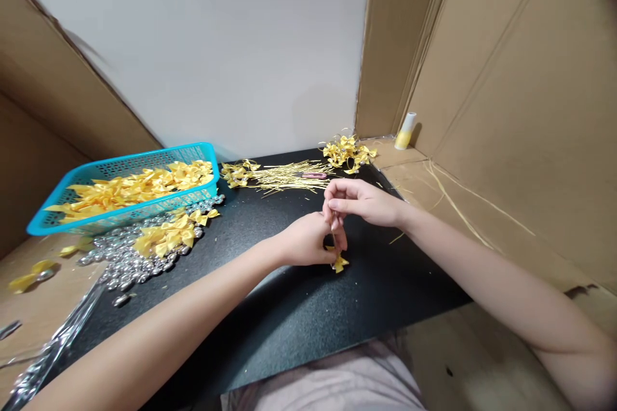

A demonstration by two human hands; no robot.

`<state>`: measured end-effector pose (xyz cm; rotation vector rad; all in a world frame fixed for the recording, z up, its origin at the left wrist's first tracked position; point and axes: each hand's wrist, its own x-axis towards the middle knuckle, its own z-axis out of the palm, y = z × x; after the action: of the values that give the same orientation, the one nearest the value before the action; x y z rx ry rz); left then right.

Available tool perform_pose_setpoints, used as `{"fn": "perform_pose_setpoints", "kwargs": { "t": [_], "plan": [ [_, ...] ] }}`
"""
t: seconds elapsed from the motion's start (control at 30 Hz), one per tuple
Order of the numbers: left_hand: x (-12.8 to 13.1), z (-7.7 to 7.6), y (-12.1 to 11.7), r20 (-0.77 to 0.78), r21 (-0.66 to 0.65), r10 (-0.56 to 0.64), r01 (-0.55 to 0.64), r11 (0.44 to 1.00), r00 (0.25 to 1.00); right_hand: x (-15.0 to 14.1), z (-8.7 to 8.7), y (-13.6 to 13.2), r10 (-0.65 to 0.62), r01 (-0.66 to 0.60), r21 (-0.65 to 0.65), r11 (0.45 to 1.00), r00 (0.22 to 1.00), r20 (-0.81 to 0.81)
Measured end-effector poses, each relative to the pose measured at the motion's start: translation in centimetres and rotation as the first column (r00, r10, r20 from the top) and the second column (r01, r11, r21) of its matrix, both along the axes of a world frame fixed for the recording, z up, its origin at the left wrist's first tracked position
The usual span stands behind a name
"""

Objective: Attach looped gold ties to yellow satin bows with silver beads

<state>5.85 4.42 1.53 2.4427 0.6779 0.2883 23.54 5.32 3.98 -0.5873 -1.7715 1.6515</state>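
Over the middle of the black board, my left hand (308,240) is closed, thumb and fingers pinching a yellow ribbon bow (340,263) that pokes out below them. My right hand (364,202) meets it just above, its thumb and index finger pressed together at the left fingertips. Whatever lies in that right pinch is too fine to make out. Behind the hands is a spread of thin yellow ties (289,177), with a pink-handled tool (314,175) lying on them. A heap of yellow bows with ties (349,154) sits at the back right.
A turquoise basket (123,210) of yellow bows stands at the left. Silver beads (125,269) and loose bows (168,235) lie before it. A white and yellow spool (405,131) stands at the right, near loose strands (457,205). Cardboard walls (506,76) flank the board.
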Motion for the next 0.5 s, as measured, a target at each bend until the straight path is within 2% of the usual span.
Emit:
{"fn": "perform_pose_setpoints", "kwargs": {
  "t": [0.13,0.33,0.5],
  "plan": [
    [-0.41,0.27,0.25,0.021,0.031,0.011,-0.012,0.999,1.0,0.04,-0.35,0.02,0.006,-0.006,-0.025,1.0,1.0,-0.007],
    [-0.25,0.16,0.35,0.035,-0.071,-0.008,0.01,0.997,0.999,0.02,-0.36,0.05,0.002,-0.003,-0.033,0.999,1.0,-0.018],
    [0.12,-0.3,0.43,0.009,-0.067,0.004,-0.003,0.998,1.0,-0.02,-0.24,0.04,-0.001,0.001,-0.026,1.0,1.0,-0.009]
  ]
}}
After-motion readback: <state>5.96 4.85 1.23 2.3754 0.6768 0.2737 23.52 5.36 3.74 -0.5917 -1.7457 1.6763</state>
